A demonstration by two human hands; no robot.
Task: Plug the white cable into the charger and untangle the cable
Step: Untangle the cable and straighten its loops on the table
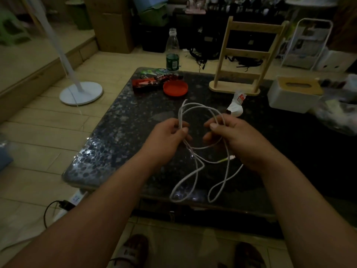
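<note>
A white cable (195, 172) hangs in tangled loops between both hands over the dark speckled table (119, 128). My left hand (166, 136) pinches several strands at the left of the upper loop. My right hand (229, 134) grips strands at the loop's right side. Two long loops droop to the table's front edge. A small connector end (232, 157) shows just under my right hand. A power strip (74, 200) with a black plug lies on the floor at the table's left front corner. I see no separate charger block clearly.
At the back of the table are a red lid (175, 88), snack packets (148, 82), a plastic bottle (172, 51), a wooden rack (243, 60), a crumpled white wrapper (236, 105) and a tissue box (293, 93). A white fan base (81, 93) stands on the floor, left.
</note>
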